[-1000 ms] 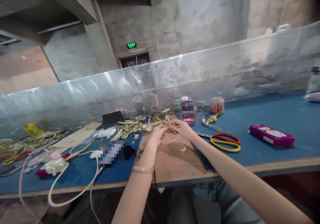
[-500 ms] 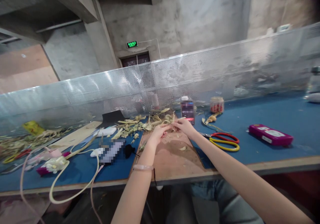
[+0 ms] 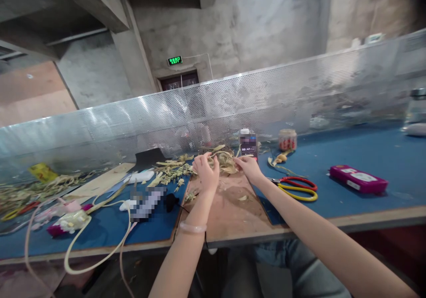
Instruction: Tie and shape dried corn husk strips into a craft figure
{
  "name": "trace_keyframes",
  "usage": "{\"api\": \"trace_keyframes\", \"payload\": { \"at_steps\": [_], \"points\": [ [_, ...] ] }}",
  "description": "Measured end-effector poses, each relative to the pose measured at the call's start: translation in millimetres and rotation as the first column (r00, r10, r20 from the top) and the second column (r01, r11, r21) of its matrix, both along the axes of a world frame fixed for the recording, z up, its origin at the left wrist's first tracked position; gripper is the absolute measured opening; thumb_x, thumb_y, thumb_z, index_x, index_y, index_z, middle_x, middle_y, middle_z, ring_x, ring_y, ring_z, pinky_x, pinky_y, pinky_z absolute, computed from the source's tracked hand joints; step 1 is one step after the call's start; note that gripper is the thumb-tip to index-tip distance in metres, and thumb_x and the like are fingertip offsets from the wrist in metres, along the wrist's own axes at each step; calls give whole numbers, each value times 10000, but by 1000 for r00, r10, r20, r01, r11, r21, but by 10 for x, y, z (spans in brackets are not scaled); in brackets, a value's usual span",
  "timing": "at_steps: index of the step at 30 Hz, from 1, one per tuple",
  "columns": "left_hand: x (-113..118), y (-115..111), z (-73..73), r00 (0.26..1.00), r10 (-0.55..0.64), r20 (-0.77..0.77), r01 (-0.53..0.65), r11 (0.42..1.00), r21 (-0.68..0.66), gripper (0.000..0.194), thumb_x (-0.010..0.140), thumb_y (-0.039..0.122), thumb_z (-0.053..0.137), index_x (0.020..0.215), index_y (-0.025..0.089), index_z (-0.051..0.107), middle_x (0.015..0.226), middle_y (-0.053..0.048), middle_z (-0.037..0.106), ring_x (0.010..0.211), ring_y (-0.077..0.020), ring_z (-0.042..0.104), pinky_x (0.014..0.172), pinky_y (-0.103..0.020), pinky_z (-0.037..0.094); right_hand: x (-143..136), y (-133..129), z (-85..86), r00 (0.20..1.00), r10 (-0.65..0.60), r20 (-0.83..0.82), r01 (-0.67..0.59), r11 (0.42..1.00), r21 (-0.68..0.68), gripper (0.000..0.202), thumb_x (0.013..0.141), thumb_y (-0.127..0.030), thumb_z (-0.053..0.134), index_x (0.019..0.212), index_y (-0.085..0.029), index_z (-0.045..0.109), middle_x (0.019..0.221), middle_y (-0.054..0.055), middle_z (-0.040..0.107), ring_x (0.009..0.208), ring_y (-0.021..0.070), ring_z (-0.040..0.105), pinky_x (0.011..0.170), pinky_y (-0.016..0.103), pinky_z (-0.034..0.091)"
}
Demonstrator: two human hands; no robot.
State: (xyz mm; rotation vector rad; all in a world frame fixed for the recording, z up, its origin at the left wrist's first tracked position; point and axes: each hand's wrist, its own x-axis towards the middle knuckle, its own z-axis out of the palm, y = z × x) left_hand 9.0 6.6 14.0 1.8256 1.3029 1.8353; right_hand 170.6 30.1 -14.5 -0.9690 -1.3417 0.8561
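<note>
A pile of dried leaves and stalks (image 3: 226, 160) lies at the far end of a brown wooden board (image 3: 229, 207). My left hand (image 3: 206, 170) is raised at the pile's left side, fingers apart, with a pale bangle on its wrist. On the other side, my right hand (image 3: 249, 167) pinches at the edge of the dried leaves with thumb and forefinger. How much plant sits between those fingertips is too small to tell. More dried sprigs (image 3: 175, 170) are strewn left of the board.
Right of the board lie red-and-yellow-handled scissors (image 3: 299, 189) and a magenta pack (image 3: 357, 179). A phone (image 3: 248, 145) stands behind my right hand, near a jar (image 3: 287, 139). Looped cable (image 3: 68, 262) hangs over the left table edge. A perforated metal screen (image 3: 213, 102) runs along the back.
My hands were close together over the leaves. The left has moved left and up, its fingers spreading. My right hand has stayed almost in place at the pile.
</note>
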Motion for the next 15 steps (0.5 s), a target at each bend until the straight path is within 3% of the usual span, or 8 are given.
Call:
{"api": "trace_keyframes", "payload": {
  "at_steps": [2, 6, 15],
  "points": [
    [34, -10, -30, 997, -61, -51, 61, 998, -1, 272, 843, 307, 571, 1088, 191, 573, 1154, -119, 530, 1118, -262, 453, 937, -420, 358, 4, -3, 0, 1000, -4, -18, 4, 1000, 4, 271, 903, -310, 529, 1121, -151, 552, 1097, 68, 591, 901, 187, 607, 760, 377, 519],
    [118, 89, -115, 963, -239, -120, 225, 967, -123, 215, 876, 306, 539, 1020, 154, 586, 1002, -56, 612, 836, -168, 596, 754, -363, 497, 7, -6, 5, 999, 3, -37, -2, 1000, 18, 271, 902, -312, 529, 1118, -151, 554, 1095, 67, 592, 901, 188, 607, 759, 376, 519],
    [134, 240, -166, 886, -463, 33, 455, 852, -257, 293, 883, 278, 540, 1146, 149, 530, 1050, -68, 604, 832, -171, 621, 702, -348, 538, -29, -21, 1, 996, 84, -19, -83, 996, 19, 274, 899, -310, 534, 1122, -151, 553, 1107, 67, 588, 918, 195, 603, 773, 386, 514]
  ]
}}
